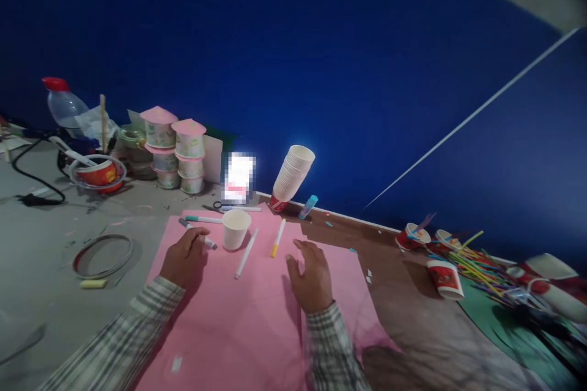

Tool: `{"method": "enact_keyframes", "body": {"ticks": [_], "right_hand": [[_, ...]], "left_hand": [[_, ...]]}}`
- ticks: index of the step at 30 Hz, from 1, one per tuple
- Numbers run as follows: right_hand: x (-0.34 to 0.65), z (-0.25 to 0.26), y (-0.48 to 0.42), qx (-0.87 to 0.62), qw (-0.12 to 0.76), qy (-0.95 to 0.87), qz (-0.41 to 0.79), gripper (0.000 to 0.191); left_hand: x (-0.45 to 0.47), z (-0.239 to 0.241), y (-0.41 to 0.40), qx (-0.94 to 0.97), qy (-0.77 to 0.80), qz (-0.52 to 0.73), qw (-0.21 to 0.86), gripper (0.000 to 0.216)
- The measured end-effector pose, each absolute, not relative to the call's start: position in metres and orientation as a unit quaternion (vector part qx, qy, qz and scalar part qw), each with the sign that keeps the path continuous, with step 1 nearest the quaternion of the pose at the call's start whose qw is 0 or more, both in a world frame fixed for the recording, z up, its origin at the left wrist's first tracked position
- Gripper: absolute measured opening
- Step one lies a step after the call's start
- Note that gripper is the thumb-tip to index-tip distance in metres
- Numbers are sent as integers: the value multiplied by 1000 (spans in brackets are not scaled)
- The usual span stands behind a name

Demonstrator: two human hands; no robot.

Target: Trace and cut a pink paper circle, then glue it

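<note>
My left hand [186, 259] rests on a pink paper sheet [247, 323], fingers curled round a grey marker [202, 237]. A white paper cup [235, 228] stands upside down just right of that hand. My right hand [312, 275] lies flat on the pink sheet with fingers spread, holding nothing. Between the hands lie a white marker [246, 253] and a marker with a yellow cap [277, 238]. A green-capped marker [202, 219] lies behind the cup.
A leaning stack of white cups [293, 175] and a blue glue stick [308, 207] stand by the blue wall. Decorated cup towers [177, 155] are at back left. Red cups [443, 278] and coloured straws [481, 268] lie at right. A ring [101, 255] lies at left.
</note>
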State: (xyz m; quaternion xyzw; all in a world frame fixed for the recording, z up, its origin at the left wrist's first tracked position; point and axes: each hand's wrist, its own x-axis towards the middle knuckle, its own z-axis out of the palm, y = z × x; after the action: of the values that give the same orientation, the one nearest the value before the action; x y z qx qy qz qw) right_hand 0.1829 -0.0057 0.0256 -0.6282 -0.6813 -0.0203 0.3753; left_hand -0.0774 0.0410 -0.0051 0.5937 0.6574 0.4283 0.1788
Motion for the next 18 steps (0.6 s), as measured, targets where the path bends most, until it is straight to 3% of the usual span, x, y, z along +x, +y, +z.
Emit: {"method": "enact_keyframes", "body": {"ticks": [6, 14, 18], "right_hand": [[221, -32, -25, -721, 275, -630, -85, 50], [222, -34, -22, -695, 409, -590, -24, 6], [223, 2, -23, -693, 453, -561, 10, 19]], "left_hand": [[-77, 0, 37, 581, 639, 467, 191, 28], [-74, -2, 28, 590, 602, 493, 213, 33], [-71, -3, 25, 585, 589, 508, 230, 30]]}}
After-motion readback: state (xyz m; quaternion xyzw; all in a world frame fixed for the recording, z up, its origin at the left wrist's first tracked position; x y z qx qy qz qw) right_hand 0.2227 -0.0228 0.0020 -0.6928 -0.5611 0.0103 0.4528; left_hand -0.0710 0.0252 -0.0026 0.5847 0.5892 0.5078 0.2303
